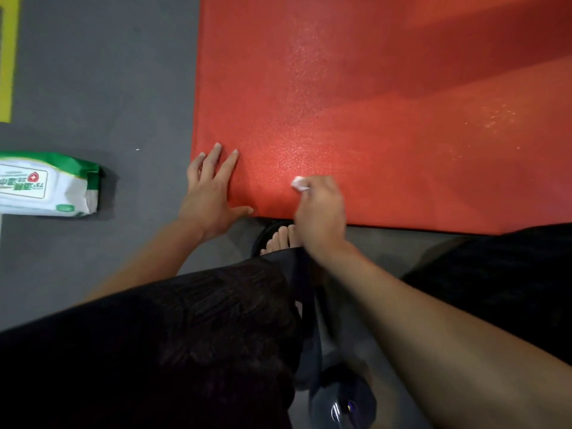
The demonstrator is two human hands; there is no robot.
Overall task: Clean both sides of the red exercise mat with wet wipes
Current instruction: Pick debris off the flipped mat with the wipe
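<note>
The red exercise mat [387, 103] lies flat on the grey floor and fills the upper right of the head view. My left hand [210, 193] presses flat on its near left corner, fingers spread. My right hand [322, 212] grips a crumpled white wet wipe [299, 183] and holds it against the mat near the front edge. Damp, shiny patches show on the mat beyond the wipe.
A green and white pack of wet wipes [46, 185] lies on the grey floor [102, 88] to the left of the mat. My knees in dark shorts and a foot in a sandal [278, 239] sit at the mat's near edge. A yellow strip [7, 57] runs along the far left.
</note>
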